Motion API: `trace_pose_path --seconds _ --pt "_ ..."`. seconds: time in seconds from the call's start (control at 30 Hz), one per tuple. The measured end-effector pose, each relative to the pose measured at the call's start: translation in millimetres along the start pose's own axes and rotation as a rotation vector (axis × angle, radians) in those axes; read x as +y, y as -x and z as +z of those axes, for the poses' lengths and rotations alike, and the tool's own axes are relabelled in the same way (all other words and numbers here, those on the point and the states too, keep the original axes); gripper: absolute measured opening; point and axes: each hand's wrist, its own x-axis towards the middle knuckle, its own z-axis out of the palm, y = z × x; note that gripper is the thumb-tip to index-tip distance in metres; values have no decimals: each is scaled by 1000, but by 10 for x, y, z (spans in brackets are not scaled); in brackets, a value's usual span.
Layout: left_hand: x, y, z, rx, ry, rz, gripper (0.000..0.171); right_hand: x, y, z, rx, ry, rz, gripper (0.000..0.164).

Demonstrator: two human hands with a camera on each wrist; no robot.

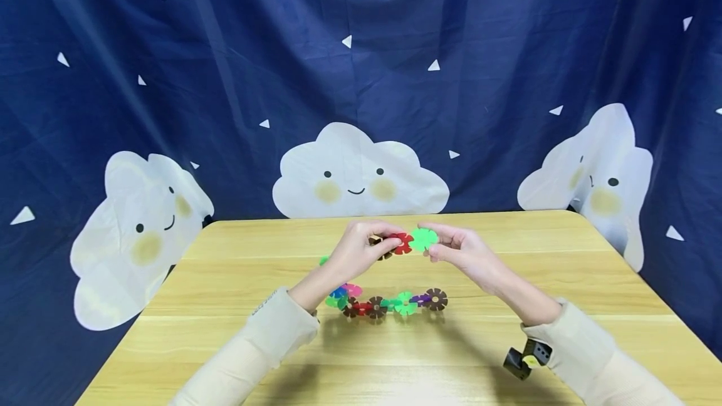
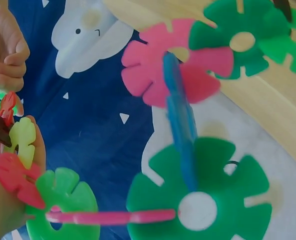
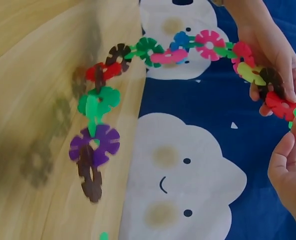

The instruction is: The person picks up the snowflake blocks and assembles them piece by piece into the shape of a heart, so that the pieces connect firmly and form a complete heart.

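Note:
A chain of slotted plastic flower discs runs from the hands down over the table. My left hand [image 1: 358,246] pinches it near its upper end, thumb on a red disc [image 1: 403,244], with a dark brown disc [image 3: 272,78] beside it and a yellow one [image 2: 23,141] behind. My right hand [image 1: 467,254] holds a bright green disc [image 1: 423,239] between thumb and fingers, its edge meeting the red disc. Lower links include a pink disc [image 2: 152,60], a dark green disc [image 2: 202,187], and a purple disc [image 3: 95,145]. A brown disc [image 1: 436,299] ends the far side.
The light wooden table [image 1: 225,343] carries the chain's shadow. A blue curtain [image 1: 361,67] with white clouds hangs behind the table's far edge. A small black device [image 1: 527,358] sits at the right sleeve cuff. One small green piece [image 3: 104,235] shows low in the right wrist view.

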Motion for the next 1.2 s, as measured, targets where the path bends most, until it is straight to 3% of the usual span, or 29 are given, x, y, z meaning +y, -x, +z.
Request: trace_pose_path --seconds 0.3,0.5,0.8,0.97,1.2 --pt "42 -33 70 69 -25 15 16 13 7 -50 -21 125 -15 43" --pt "88 -48 112 70 -32 16 14 12 16 -115 -66 100 -45 42" --pt "78 -24 162 130 -1 29 14 -13 -3 -118 -76 88 -74 44" --pt "70 -24 144 109 7 15 15 -25 -2 -126 -82 73 -67 47" --pt "83 -32 104 74 -43 26 15 -37 -2 -91 -66 -42 -19 48"
